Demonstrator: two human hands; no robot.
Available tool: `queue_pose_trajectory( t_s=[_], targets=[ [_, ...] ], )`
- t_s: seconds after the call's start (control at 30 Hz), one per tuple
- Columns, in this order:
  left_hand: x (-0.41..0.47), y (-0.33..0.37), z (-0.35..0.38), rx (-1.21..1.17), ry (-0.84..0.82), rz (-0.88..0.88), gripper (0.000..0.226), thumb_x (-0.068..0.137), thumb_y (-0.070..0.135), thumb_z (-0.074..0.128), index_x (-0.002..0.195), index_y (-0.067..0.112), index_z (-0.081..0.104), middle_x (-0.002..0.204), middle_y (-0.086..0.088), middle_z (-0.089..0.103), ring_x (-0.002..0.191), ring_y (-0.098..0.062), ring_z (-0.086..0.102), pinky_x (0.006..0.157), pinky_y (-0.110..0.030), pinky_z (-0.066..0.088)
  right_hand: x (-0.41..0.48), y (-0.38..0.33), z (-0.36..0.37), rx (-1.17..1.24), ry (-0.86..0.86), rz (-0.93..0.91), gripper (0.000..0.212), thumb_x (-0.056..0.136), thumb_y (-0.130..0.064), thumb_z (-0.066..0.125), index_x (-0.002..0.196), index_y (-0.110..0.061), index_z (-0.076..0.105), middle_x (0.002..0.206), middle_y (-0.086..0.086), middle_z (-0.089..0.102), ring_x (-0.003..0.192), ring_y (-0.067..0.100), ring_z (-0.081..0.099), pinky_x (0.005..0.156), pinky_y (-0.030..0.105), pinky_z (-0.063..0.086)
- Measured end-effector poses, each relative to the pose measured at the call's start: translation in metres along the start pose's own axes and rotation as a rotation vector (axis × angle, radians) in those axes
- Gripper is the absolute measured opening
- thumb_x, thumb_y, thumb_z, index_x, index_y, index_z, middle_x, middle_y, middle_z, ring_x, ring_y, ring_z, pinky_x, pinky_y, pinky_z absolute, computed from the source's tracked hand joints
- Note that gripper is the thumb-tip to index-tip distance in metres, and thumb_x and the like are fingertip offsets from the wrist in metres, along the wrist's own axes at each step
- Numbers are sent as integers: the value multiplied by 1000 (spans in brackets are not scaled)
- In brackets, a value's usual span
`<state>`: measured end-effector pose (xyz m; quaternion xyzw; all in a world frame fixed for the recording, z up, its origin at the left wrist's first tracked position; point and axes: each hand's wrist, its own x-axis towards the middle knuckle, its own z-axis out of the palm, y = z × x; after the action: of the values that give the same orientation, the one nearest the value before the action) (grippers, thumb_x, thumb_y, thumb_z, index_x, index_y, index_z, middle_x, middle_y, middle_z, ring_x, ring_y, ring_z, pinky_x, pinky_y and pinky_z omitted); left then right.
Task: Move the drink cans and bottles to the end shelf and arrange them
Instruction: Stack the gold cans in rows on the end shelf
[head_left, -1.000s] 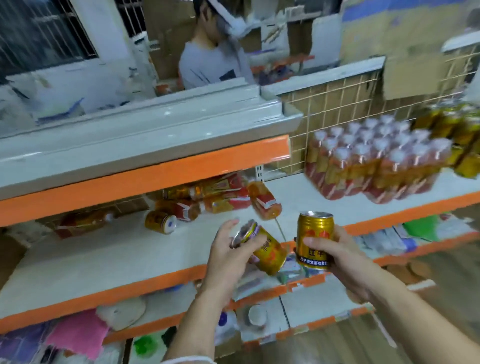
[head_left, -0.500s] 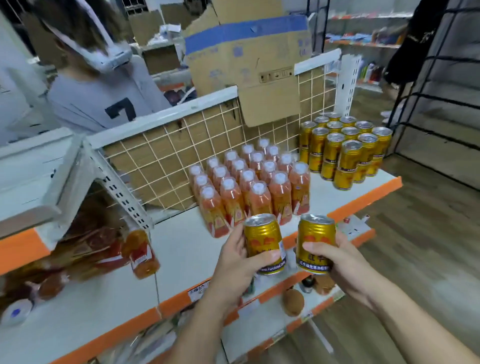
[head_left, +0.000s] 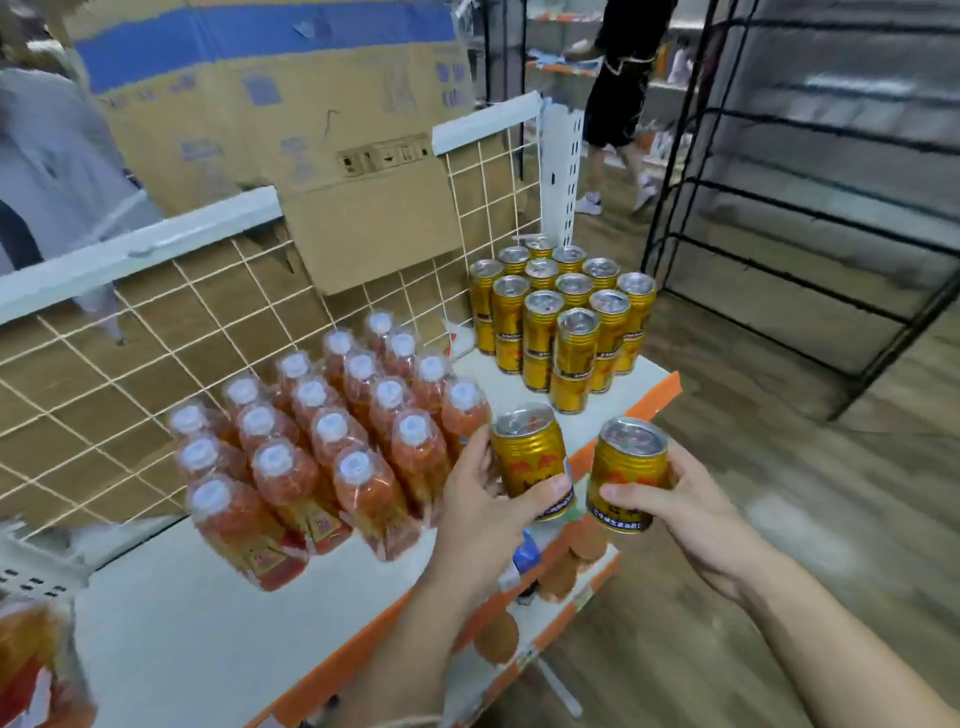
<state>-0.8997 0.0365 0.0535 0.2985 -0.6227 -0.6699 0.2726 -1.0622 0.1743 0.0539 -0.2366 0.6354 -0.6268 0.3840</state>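
Cans of one gold make are the business here, one in each hand, both upright with their silver tops showing. The left can (head_left: 530, 462) is gripped by the left hand (head_left: 483, 514), whose fingers (head_left: 480, 452) curl round the back while the thumb crosses the label. The right can (head_left: 626, 475) is held the same way by the right hand (head_left: 691, 512), thumb low across the front. Gripping each by its side wall leaves top and base free, which I judge is so they can be set straight down without a change of grip. Both hang over the orange front edge of the shelf (head_left: 208, 623). At twelve o'clock from the pair stands the stack of gold cans (head_left: 563, 312), two layers high and packed tight at the shelf's far corner. A strip of bare white shelf lies between it and the held cans, and that strip looks the likely landing place. At ten o'clock the orange bottles (head_left: 332, 441) stand in close rows, the nearest just beside the left hand. Whether it touches, I cannot tell. Behind them rises a wire grid (head_left: 156, 338), with a cardboard box (head_left: 311, 130) leaning over it at eleven o'clock. At six o'clock round brown things (head_left: 558, 577) lie on a lower shelf. A black rack (head_left: 805, 208) stands at two o'clock.
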Motion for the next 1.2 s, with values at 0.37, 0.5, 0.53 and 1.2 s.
queue_pose_trajectory(
  t_s=[0.37,0.5,0.53,1.2],
  targets=[
    [123,-14,55,74,217,35,65,73,19,94,127,27,60,118,8,74,106,-7,71,89,-27,57,110,-51,-77,-170,-103,-150,64,57,-7,90,115,-17,63,105,-1,75,97,14,72,79,24,56],
    [139,-19,75,98,400,31,64,71,11,93,127,19,64,115,5,76,106,-12,71,82,-19,56,165,-90,-94,-232,-275,-228,69,57,-11,92,120,-17,64,107,-8,76,100,11,72,83,23,57],
    [142,-21,80,115,449,34,63,71,13,94,126,20,65,114,5,76,106,-14,71,82,-20,56,179,-101,-96,-262,-305,-249,69,56,-15,91,119,-18,64,105,-11,75,98,8,72,82,22,56],
    [242,-60,64,26,936,61,65,76,5,86,127,34,58,120,11,69,109,-4,66,102,-38,54,329,-158,18,-673,-558,-332,52,68,-22,92,111,-30,62,99,-11,68,88,2,66,69,18,50]
  ],
)
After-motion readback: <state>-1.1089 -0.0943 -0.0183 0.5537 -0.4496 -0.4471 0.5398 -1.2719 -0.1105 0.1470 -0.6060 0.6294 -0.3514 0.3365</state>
